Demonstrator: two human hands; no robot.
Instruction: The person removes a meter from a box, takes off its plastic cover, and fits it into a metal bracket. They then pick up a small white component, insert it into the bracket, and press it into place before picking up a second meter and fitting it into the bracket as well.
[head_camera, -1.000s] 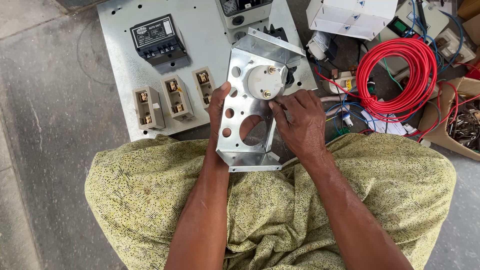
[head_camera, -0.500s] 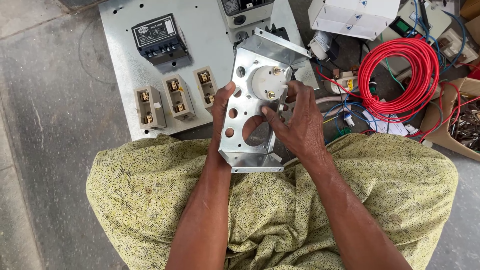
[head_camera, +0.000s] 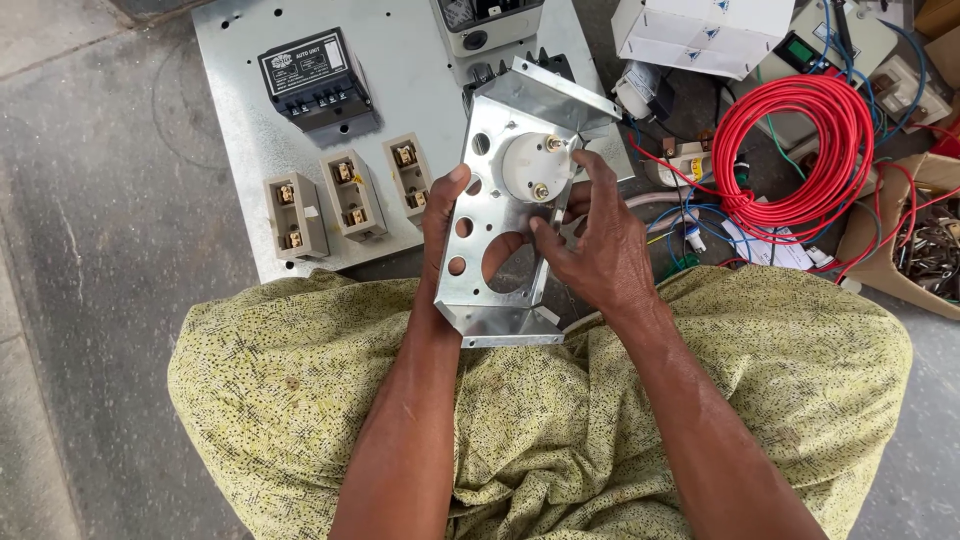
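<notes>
Since half a second ago the right hand (head_camera: 598, 250) has lifted its fingers off the lower edge and now reaches higher, fingertips at the round white part (head_camera: 533, 166) set in the metal plate (head_camera: 500, 240), while the plate itself has barely shifted. Off to the left of both hands, three beige blocks (head_camera: 350, 195) and a black box (head_camera: 315, 80) sit on a grey panel (head_camera: 235, 120) on the floor. The left hand (head_camera: 440, 215) is closed on the plate's left edge, thumb on the front face by the row of holes, fingers hidden behind, forearm rising straight from the lap. The plate stands tilted above the knees, between the two hands. The right hand is bent at the wrist, thumb on the plate's right edge, forefinger stretched to a brass stud on the white part, pinching lightly. Further right lies a coil of red wire (head_camera: 800, 150).
</notes>
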